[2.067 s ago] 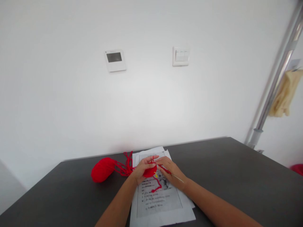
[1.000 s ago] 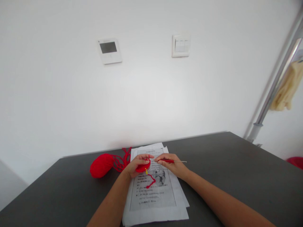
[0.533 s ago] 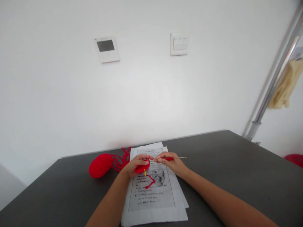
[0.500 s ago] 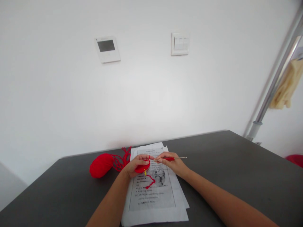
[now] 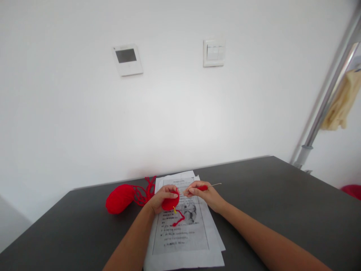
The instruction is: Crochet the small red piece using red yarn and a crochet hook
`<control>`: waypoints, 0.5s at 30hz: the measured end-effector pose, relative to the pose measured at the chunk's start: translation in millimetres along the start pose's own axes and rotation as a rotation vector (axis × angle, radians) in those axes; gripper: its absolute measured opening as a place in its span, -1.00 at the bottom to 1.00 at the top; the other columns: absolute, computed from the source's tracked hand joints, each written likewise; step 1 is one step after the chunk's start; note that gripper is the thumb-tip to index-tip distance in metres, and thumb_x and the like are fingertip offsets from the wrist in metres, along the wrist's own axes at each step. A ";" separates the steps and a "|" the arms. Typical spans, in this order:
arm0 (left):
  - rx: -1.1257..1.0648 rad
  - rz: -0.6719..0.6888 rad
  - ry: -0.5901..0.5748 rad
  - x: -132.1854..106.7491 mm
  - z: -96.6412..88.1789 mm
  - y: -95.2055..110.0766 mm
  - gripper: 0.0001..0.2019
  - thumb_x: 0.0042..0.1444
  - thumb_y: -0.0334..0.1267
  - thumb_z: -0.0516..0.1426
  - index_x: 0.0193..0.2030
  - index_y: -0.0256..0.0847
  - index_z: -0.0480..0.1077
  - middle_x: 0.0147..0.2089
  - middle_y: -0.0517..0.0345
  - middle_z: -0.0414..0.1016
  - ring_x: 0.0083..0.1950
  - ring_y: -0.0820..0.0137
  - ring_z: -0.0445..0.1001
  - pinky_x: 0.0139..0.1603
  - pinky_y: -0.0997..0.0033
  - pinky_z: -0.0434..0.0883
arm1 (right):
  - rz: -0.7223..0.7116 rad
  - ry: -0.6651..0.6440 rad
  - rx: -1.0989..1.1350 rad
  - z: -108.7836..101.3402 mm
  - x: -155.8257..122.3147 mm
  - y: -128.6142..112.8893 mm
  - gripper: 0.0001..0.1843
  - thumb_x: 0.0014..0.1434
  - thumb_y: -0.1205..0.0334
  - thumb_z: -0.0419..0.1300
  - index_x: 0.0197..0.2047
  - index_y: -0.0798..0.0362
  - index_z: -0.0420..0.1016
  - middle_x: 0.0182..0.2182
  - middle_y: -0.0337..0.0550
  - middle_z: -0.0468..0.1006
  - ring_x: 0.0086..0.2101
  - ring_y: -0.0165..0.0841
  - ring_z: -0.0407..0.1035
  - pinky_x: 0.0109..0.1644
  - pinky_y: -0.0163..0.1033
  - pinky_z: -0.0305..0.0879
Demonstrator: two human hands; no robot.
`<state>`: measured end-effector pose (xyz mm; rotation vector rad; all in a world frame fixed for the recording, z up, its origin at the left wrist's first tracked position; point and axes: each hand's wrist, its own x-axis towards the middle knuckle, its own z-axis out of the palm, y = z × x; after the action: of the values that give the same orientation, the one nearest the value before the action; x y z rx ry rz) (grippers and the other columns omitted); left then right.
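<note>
While the left hand point(image 5: 164, 196) pinches a red crocheted disc point(image 5: 169, 204) above printed sheets point(image 5: 183, 259) in the head view, the right hand point(image 5: 205, 194) grips a red-handled crochet hook point(image 5: 203, 188). Lying nearly crosswise, it points left toward the disc's near-side edge (whether its tip enters a stitch is too small to tell).

Soft light brightens the middle of the white wall point(image 5: 186, 120), greying toward the edges, while print on the papers point(image 5: 186, 260) blurs.
</note>
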<state>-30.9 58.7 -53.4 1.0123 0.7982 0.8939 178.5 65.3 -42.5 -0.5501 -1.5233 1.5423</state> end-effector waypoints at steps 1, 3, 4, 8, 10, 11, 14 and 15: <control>0.003 -0.001 0.004 -0.1 1.0 0.2 -0.85 -0.23 -0.40 0.27 -0.45 -0.31 0.41 -0.65 0.20 0.41 -0.70 0.58 0.26 -0.67 0.61 0.10 | 0.002 0.008 0.017 0.5 0.1 1.0 -0.67 -0.04 0.00 0.30 -0.38 0.14 0.52 -0.45 -0.12 0.59 -0.35 -0.30 0.50 -0.14 -0.11 0.43; 0.008 -0.007 0.012 -0.1 2.9 0.7 -0.85 -0.22 -0.40 0.28 -0.46 -0.30 0.39 -0.65 0.21 0.42 -0.70 0.58 0.26 -0.67 0.61 0.11 | -0.002 0.029 0.044 1.8 0.3 3.9 -0.67 -0.03 0.01 0.30 -0.37 0.14 0.53 -0.45 -0.12 0.58 -0.34 -0.29 0.50 -0.12 -0.10 0.42; 0.007 -0.012 0.018 -0.2 3.8 0.8 -0.84 -0.22 -0.39 0.28 -0.46 -0.29 0.39 -0.64 0.21 0.42 -0.69 0.57 0.27 -0.67 0.61 0.13 | -0.007 0.045 0.051 2.5 0.4 5.7 -0.67 -0.02 0.01 0.29 -0.37 0.14 0.53 -0.44 -0.12 0.58 -0.34 -0.29 0.50 -0.11 -0.10 0.42; 0.000 -0.028 0.057 -0.1 6.8 0.9 -0.81 -0.24 -0.37 0.30 -0.47 -0.28 0.38 -0.62 0.21 0.43 -0.65 0.52 0.34 -0.62 0.57 0.23 | -0.053 0.126 -0.004 5.3 0.7 11.7 -0.68 0.02 0.00 0.25 -0.35 0.12 0.53 -0.41 -0.11 0.59 -0.33 -0.29 0.49 -0.14 -0.14 0.42; -0.010 -0.022 0.085 0.2 8.4 0.9 -0.80 -0.24 -0.36 0.31 -0.47 -0.28 0.37 -0.61 0.20 0.44 -0.63 0.50 0.35 -0.60 0.55 0.27 | -0.111 0.149 -0.107 6.1 0.3 13.0 -0.70 0.05 0.01 0.24 -0.35 0.11 0.52 -0.41 -0.11 0.58 -0.34 -0.30 0.48 -0.17 -0.17 0.41; -0.014 -0.017 0.100 0.4 9.4 1.0 -0.79 -0.25 -0.36 0.32 -0.46 -0.28 0.38 -0.60 0.21 0.44 -0.62 0.50 0.36 -0.59 0.54 0.29 | -0.149 0.150 -0.184 6.3 -0.1 13.3 -0.72 0.06 0.03 0.23 -0.35 0.10 0.53 -0.41 -0.11 0.58 -0.34 -0.31 0.47 -0.19 -0.19 0.40; -0.007 -0.006 0.120 1.4 12.6 1.7 -0.72 -0.28 -0.39 0.33 -0.34 -0.29 0.44 -0.53 0.18 0.48 -0.58 0.50 0.39 -0.54 0.52 0.33 | -0.272 0.121 -0.420 5.9 -1.5 13.3 -0.80 0.11 0.11 0.19 -0.31 0.06 0.53 -0.36 -0.11 0.57 -0.31 -0.32 0.45 -0.17 -0.20 0.37; -0.002 -0.005 0.108 1.8 13.7 2.0 -0.66 -0.28 -0.40 0.33 -0.27 -0.29 0.45 -0.49 0.16 0.50 -0.55 0.48 0.41 -0.50 0.50 0.35 | -0.315 0.104 -0.473 5.6 -1.8 13.3 -0.82 0.13 0.14 0.18 -0.29 0.05 0.53 -0.34 -0.11 0.57 -0.29 -0.32 0.44 -0.16 -0.20 0.36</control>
<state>-18.7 55.9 -47.2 0.9658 0.8899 0.9514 171.3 62.5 -54.7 -0.6077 -1.8025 0.9027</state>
